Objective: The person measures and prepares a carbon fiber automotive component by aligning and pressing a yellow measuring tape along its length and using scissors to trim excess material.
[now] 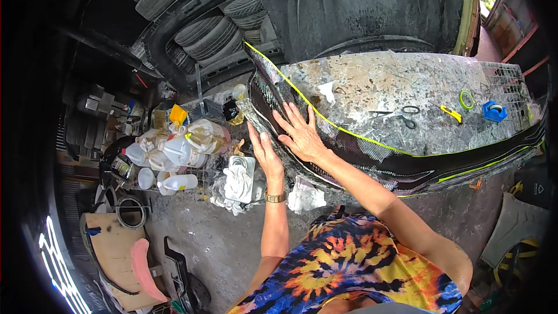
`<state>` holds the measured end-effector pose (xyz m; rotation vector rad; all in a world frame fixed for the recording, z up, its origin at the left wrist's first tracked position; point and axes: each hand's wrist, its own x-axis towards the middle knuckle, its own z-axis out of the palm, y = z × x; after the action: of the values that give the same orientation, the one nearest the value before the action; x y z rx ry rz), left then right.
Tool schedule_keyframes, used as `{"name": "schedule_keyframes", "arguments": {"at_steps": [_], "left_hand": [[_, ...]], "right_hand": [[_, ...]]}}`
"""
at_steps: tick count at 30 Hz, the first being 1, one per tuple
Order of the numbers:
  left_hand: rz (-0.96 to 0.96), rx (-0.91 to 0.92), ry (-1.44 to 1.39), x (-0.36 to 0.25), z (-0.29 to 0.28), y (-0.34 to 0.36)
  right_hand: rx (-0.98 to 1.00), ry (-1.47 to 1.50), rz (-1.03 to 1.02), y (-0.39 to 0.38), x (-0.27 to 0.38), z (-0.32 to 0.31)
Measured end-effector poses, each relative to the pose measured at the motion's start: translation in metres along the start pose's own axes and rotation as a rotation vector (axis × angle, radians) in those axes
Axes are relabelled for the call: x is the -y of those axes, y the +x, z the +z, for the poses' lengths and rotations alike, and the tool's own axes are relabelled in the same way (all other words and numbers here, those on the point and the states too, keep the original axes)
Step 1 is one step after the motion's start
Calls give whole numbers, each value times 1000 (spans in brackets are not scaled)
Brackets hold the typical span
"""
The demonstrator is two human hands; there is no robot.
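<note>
A long, curved black part (372, 161) with a shiny carbon-fibre weave runs across the bench, edged along its far side by yellow-green tape (359, 135). My right hand (302, 135) lies palm down on the woven surface near the part's left end, fingers spread. Beside it, my left hand (267, 156), with a gold watch on the wrist, has its fingers stretched out along the rough near edge (250, 114) of the part. Neither hand grips anything. The left palm's exact contact with that edge is hard to make out.
Scissors (410, 117), a yellow utility knife (451, 114), a green tape roll (461, 100) and a blue tape dispenser (494, 113) lie on the stained bench (372, 78). Several plastic jugs (179, 152) and crumpled white cloth (237, 179) sit at left. A black hood-shaped panel (366, 14) stands behind.
</note>
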<state>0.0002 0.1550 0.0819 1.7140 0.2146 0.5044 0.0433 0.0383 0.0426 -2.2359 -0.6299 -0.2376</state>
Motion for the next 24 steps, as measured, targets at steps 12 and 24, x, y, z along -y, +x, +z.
{"name": "schedule_keyframes", "arguments": {"at_steps": [12, 24], "left_hand": [[55, 46, -60, 7, -7, 5], [54, 62, -164, 9, -8, 17]], "right_hand": [[-77, 61, -44, 14, -3, -11], [-99, 111, -112, 28, 0, 1]]}}
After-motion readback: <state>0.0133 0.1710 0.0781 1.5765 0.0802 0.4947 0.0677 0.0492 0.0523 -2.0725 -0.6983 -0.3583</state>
